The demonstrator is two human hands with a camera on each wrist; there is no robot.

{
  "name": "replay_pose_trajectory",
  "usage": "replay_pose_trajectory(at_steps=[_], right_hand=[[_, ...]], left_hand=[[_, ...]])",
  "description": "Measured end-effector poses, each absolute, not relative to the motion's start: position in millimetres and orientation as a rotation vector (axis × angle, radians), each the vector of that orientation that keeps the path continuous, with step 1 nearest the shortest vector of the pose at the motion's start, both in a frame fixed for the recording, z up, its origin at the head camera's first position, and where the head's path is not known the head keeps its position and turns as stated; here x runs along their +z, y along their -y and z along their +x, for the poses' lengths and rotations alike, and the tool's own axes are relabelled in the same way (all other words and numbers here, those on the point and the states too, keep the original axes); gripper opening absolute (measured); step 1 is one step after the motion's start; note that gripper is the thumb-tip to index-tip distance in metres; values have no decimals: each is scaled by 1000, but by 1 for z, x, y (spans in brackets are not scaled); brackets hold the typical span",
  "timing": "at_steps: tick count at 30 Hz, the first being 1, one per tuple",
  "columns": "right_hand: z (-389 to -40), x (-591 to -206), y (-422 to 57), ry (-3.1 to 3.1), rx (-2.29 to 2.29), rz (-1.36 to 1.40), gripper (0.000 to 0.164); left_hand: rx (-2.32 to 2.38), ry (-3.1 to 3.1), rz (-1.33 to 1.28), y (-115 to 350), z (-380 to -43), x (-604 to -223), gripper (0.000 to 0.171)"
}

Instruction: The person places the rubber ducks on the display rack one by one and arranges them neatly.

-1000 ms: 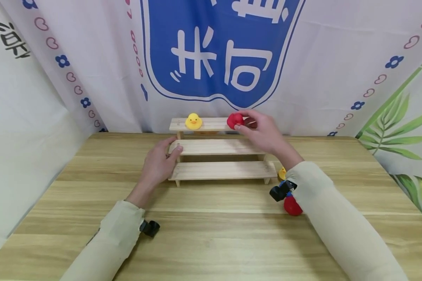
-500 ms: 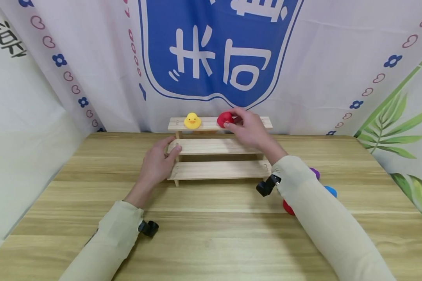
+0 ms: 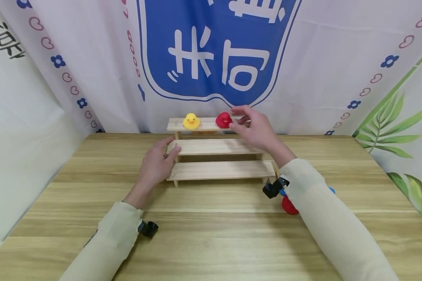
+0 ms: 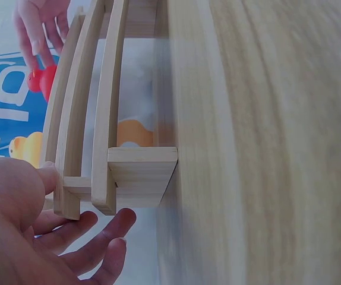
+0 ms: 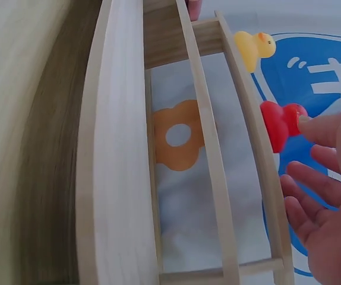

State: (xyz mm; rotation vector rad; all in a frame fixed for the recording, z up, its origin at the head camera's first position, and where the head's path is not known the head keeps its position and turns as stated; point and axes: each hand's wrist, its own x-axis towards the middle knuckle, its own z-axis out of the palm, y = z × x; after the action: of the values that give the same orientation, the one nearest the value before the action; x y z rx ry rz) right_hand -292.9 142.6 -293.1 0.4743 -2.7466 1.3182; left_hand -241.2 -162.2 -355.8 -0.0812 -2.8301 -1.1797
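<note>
A three-step wooden display stand (image 3: 221, 170) stands on the table against the curtain. On its top step sit a yellow rubber duck (image 3: 191, 121) at the left and a red rubber duck (image 3: 224, 120) near the middle. My right hand (image 3: 254, 127) is just right of the red duck, fingers apart and not wrapped round it; in the right wrist view the thumb (image 5: 319, 127) lies at the duck's head. With my left hand (image 3: 156, 162) I grip the left end of the middle step, thumb on top and fingers (image 4: 102, 240) below.
Beside the stand's right end, a red round toy (image 3: 289, 205) and blue pieces (image 3: 332, 190) lie on the wooden table (image 3: 211, 242), partly hidden by my right sleeve (image 3: 334, 218). A printed curtain (image 3: 119, 97) hangs close behind the stand.
The red duck has moved left along the top step, closer to the yellow one. My right fingers have since loosened and drawn back to the right. My left hand keeps its hold.
</note>
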Motion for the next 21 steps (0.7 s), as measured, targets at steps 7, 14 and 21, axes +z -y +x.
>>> replay_pose_trajectory(at_steps=[7,14,21], right_hand=[[-280,-297,-166,2681,1347,524,50],[-265,-305,-195,2625,1356,489,42],[-249,-315,-224,2673,1294,422,40]], left_hand=[[-1166,2834,-84,163,-241,-355,62],[-1173,2826,-89,161,-243,-355,61],[-1179,2826,-88,162,-242,-355,61]])
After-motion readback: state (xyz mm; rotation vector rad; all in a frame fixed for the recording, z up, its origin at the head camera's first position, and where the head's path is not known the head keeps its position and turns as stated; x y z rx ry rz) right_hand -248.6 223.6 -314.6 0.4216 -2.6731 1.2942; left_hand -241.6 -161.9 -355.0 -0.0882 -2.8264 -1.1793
